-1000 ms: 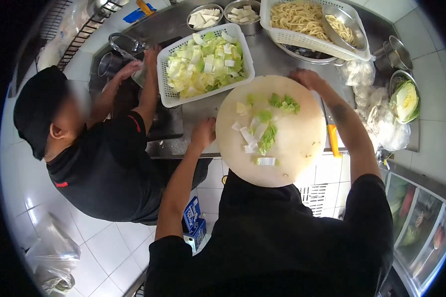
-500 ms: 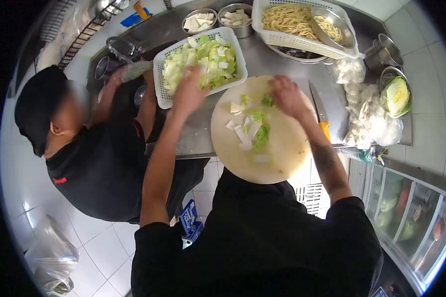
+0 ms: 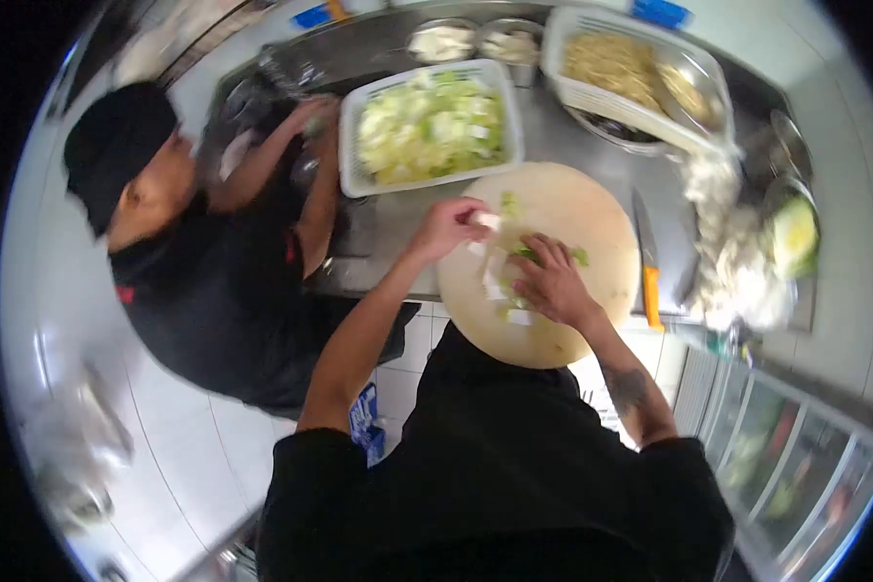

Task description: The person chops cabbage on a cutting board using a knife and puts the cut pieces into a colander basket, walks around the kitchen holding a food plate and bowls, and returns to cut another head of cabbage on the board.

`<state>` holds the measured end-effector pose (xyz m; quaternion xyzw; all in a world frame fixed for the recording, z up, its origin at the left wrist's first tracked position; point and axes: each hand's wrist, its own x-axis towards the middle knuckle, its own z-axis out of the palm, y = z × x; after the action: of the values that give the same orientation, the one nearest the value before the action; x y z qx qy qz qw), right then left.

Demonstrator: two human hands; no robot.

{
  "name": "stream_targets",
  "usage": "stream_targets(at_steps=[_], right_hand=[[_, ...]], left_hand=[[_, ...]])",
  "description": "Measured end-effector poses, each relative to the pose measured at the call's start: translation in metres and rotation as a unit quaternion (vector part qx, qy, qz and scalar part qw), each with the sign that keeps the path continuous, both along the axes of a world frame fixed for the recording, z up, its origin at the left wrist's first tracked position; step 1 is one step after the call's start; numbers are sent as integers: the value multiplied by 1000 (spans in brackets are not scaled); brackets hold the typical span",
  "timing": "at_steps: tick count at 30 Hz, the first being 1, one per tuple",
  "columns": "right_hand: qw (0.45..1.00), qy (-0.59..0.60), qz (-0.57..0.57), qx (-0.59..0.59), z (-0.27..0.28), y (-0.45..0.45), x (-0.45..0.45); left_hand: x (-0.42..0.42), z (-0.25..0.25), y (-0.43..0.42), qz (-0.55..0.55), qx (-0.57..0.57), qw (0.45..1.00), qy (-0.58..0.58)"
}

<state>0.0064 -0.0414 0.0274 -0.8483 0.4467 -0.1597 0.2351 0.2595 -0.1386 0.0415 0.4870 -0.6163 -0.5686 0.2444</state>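
Observation:
A round cutting board (image 3: 597, 218) carries scattered pieces of chopped napa cabbage (image 3: 493, 281), white stem bits and green leaf. Over its left part, my left hand (image 3: 451, 231) is closed in a pinch on a white piece of cabbage (image 3: 485, 220). My right hand (image 3: 555, 283) rests palm down on the board, fingers stretched over green leaf pieces that it partly hides. Behind the board, a white plastic basket (image 3: 432, 182) holds a heap of chopped cabbage. A knife with an orange handle (image 3: 653, 299) lies to the right of the board.
A co-worker (image 3: 194, 262) works at the sink area on the left. At the back stand bowls of white pieces (image 3: 443, 44) and a basket of noodles (image 3: 611, 70). Plastic bags (image 3: 742, 276) and a cut cabbage (image 3: 793, 241) lie on the right.
My left hand has come from the basket down to the board and pinches a cabbage piece. My right hand has moved from the board's far right onto the leaf pieces. The view has shifted.

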Motion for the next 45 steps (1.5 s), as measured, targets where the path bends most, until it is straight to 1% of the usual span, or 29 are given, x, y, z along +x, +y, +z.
stream_targets(at_steps=[2,3,4,6,8,10,11,12,14,15,16,17,18,20,22,24,26,27,28,29,30,31,33,34,37,41,43,44,45], right_hand=[[999,-31,6,-28,-7,-6,1],[999,-38,9,-28,-3,-7,3],[999,-31,15,-20,-4,-7,2],[999,-17,41,-11,-1,-7,2],[997,-15,72,-38,-2,-7,4],[998,8,68,-13,-2,-7,4],[996,8,83,-17,-3,-8,2],[996,1,87,-14,-6,-10,1],[994,-6,109,-13,-6,-13,3],[995,13,95,9,-3,-12,4],[996,34,77,30,0,-13,4],[995,38,84,25,1,-17,3],[994,24,100,21,-1,-19,3],[993,17,119,23,1,-14,-1],[990,55,131,9,9,-21,3],[993,44,107,-8,4,-34,7],[993,1,79,-84,-19,-54,-5],[988,-91,70,-104,-34,-67,1],[989,-72,80,-104,-24,-78,12],[985,-66,78,-140,-39,-91,15],[990,-45,48,-127,-48,-99,20],[990,-11,43,-138,-57,-102,25],[991,-3,93,-99,-23,-92,36],[987,-14,142,-74,-19,-89,33],[967,-93,239,-8,-19,-70,24],[977,-39,210,13,7,-27,-10],[994,-7,100,-29,15,-12,-28],[995,-6,90,-31,14,-9,-36],[999,-30,-27,-29,10,-6,-43]], left_hand=[[-5,-10,9,42,24,999,0],[-4,-21,24,126,23,985,112],[3,-5,44,148,-33,986,73],[23,-17,99,191,6,964,184],[46,8,176,263,41,960,89],[65,3,257,432,183,851,237],[82,-35,306,495,176,793,308],[97,-45,349,549,121,777,283],[132,-73,406,754,182,619,122],[160,-104,442,821,73,516,235],[202,-134,480,799,49,587,119],[251,-152,504,817,37,546,180],[283,-120,496,840,-17,477,258],[314,-72,493,880,38,314,354],[360,-159,551,893,101,383,215],[309,-130,504,894,214,393,19],[273,-166,492,796,162,570,-121],[239,-160,473,778,53,625,-29],[221,-171,457,717,96,683,-96],[185,-163,428,673,-37,734,-82],[148,-128,389,610,-55,769,-186],[105,-75,346,586,-20,789,-183],[58,-47,297,405,-210,865,-208],[32,-19,270,330,-175,912,-168],[2,-1,206,121,-255,936,-211],[-4,2,126,-5,-321,915,-246],[-11,5,104,-178,-321,873,-322],[-17,3,101,-186,-326,870,-319],[-24,-1,99,-198,-333,868,-311]])
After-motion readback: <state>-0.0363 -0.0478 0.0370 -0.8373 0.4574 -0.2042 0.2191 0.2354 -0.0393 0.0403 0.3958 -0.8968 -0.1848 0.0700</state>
